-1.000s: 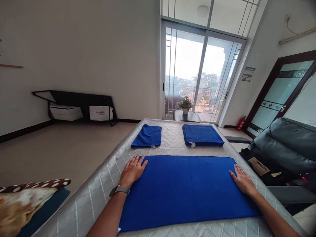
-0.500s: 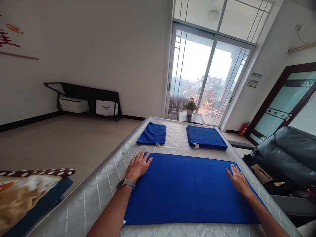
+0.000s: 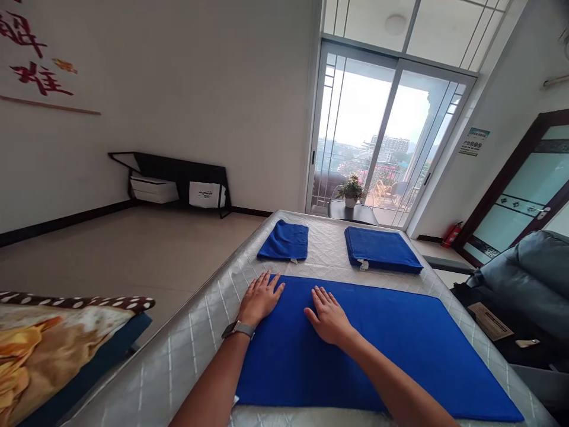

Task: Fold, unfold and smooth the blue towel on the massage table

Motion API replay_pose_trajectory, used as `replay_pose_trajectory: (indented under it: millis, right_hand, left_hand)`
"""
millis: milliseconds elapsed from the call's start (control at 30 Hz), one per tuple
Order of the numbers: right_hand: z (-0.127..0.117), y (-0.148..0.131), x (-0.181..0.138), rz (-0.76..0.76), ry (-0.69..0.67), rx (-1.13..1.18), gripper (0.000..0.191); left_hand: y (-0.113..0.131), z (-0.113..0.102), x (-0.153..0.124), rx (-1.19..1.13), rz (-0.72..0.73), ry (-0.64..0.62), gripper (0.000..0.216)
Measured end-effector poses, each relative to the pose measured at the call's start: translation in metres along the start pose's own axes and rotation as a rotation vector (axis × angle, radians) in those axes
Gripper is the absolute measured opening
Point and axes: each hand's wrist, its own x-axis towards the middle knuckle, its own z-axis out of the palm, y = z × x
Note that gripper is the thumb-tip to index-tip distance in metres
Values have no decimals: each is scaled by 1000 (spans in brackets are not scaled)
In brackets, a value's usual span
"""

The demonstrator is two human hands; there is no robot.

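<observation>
A blue towel (image 3: 400,338) lies spread flat on the silvery quilted mattress (image 3: 195,332) before me. My left hand (image 3: 261,298) rests on its far left corner, palm down with the fingers stretched out; a watch sits on that wrist. Over the left-middle part of the same towel is my right hand (image 3: 328,314), flat with fingers extended and holding nothing. Beyond the towel lies a smaller folded blue towel (image 3: 287,240) on the left. To its right sits a neat stack of folded blue towels (image 3: 384,249) with a white tag showing.
A potted plant (image 3: 351,191) stands on a dark table behind the mattress, before a sliding glass door (image 3: 364,130). Patterned bedding (image 3: 66,344) is at lower left, a dark leather armchair (image 3: 528,279) at right. A black rack (image 3: 178,169) stands by the wall.
My right hand has moved left across the towel, from its far right corner toward my left hand. The left hand stays on its corner. The view has turned slightly left.
</observation>
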Motion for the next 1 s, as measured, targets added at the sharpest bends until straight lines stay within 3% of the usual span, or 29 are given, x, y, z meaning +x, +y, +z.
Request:
replay_pose_trajectory:
  millis: [167, 367, 1000]
  right_hand:
    - [12, -2, 20, 38, 20, -32, 78]
    - [4, 23, 11, 94, 2, -72, 79]
    - [-42, 210, -93, 489, 118, -231, 79]
  left_hand:
    - [1, 0, 0, -8, -10, -10, 58]
    - [-1, 3, 0, -13, -8, 6, 58]
    - [-9, 8, 1, -31, 37, -5, 56]
